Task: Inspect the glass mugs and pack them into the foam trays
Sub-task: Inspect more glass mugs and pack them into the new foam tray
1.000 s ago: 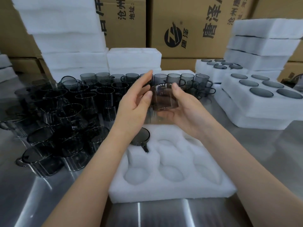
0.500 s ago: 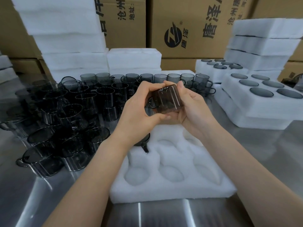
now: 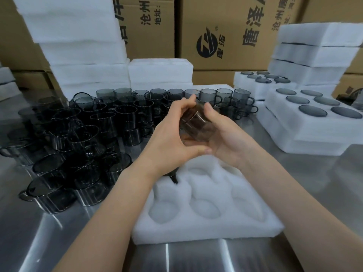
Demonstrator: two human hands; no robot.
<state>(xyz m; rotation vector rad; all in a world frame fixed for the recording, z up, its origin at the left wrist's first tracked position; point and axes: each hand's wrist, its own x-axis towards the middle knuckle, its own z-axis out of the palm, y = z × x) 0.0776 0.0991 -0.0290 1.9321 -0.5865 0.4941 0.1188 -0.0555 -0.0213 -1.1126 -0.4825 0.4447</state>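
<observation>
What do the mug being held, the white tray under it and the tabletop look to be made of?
Smoky grey see-through mug: tinted glass, glossy; skin shows through its wall. White pocketed tray: soft foam, matte, with fuzzy edges. Silvery tabletop: probably brushed stainless steel, given streaky reflections.

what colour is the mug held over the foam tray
Dark smoky grey, see-through glass. The mug shows best in the head view, the only one.
</observation>
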